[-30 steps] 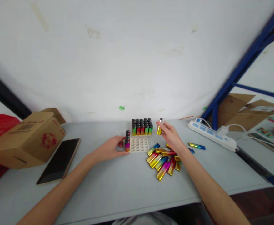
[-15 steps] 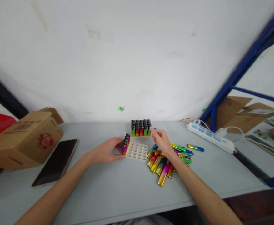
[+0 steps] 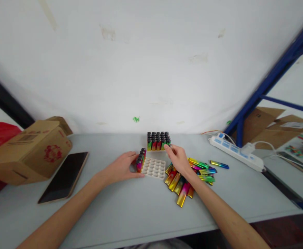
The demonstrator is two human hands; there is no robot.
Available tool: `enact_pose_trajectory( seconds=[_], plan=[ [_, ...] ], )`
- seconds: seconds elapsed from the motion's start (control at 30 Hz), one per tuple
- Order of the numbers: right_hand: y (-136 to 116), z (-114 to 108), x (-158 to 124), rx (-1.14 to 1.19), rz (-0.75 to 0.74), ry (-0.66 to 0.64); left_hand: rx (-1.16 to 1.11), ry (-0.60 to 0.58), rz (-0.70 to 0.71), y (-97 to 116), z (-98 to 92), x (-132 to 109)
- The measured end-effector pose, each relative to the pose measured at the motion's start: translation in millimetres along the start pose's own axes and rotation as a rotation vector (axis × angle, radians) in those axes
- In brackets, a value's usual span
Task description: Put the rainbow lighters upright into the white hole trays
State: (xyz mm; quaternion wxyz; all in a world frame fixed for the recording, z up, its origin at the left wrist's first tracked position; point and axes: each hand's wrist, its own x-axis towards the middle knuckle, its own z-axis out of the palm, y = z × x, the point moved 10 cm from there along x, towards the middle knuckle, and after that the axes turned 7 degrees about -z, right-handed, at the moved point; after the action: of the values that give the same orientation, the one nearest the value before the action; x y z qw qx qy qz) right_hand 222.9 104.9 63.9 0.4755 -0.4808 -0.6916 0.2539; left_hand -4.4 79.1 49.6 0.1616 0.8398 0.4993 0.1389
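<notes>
Plastic tray [image 3: 154, 168] against loose, unclenched left hand [image 3: 121, 168]; right hand [image 3: 179, 160] arched, grip tight around lighter [image 3: 170, 146].

A pale grey table [image 3: 130, 211] is carrying everything here. At its left end a cardboard box [image 3: 29, 152] is sitting, with a dark phone [image 3: 64, 176] lying just beside it. In the middle a white tray [image 3: 154, 168] is resting, with a block of lighters [image 3: 158, 140] standing behind it. Loose lighters [image 3: 185, 180] are lying heaped to the tray's right, a single lighter [image 3: 219, 164] is lying apart from them, and a power strip [image 3: 238, 153] is lying farther right.
</notes>
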Motion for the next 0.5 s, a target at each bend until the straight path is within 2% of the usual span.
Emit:
enact_pose_trajectory(
  seconds=[0.33,0.5],
  plan=[
    [-6,-1,1,-0.024,-0.045,-0.042,0.039,-0.003,0.018,-2,4.8,-1],
    [-26,12,-4,-0.007,-0.158,-0.199,0.072,-0.007,0.016,-3,7.3,-1]
  ],
)
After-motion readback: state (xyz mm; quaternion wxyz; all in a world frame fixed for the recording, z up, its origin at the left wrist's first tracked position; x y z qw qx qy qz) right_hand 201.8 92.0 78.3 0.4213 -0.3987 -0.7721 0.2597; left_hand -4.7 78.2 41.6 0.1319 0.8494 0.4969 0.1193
